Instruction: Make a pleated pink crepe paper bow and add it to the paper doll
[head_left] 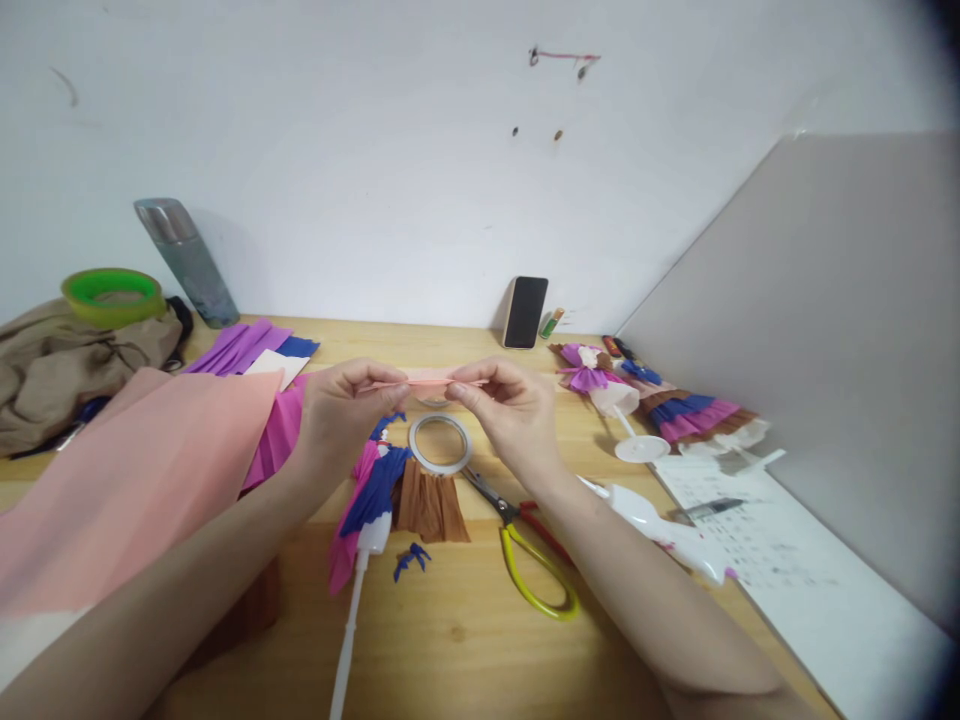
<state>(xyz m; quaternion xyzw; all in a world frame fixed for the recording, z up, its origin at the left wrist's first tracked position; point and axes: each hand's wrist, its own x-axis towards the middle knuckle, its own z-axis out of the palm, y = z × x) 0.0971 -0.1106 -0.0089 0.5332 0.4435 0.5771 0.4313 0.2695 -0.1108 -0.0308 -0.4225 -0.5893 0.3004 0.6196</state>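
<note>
Between both hands a narrow folded strip of peach crepe paper (429,384) is stretched level above the table. My left hand (334,412) pinches its left end between thumb and fingers, and my right hand (516,410) pinches the right end. Just below lies a roll of white tape (439,469). A blue and magenta crepe-paper figure (381,490) on a white stick rests under my left hand, beside a pleated brown crepe-paper piece (433,508). Scissors (512,515) with red and yellow handles lie near my right wrist. A blue paper scrap (412,562) sits in front.
Large peach crepe sheets (150,480) cover the left side, near brown cloth (90,350), a green tape roll (112,300) and a flask (187,260). A phone (525,312) leans on the wall. Paper dolls (694,415), a glue gun (660,525) and a notebook (795,570) lie right.
</note>
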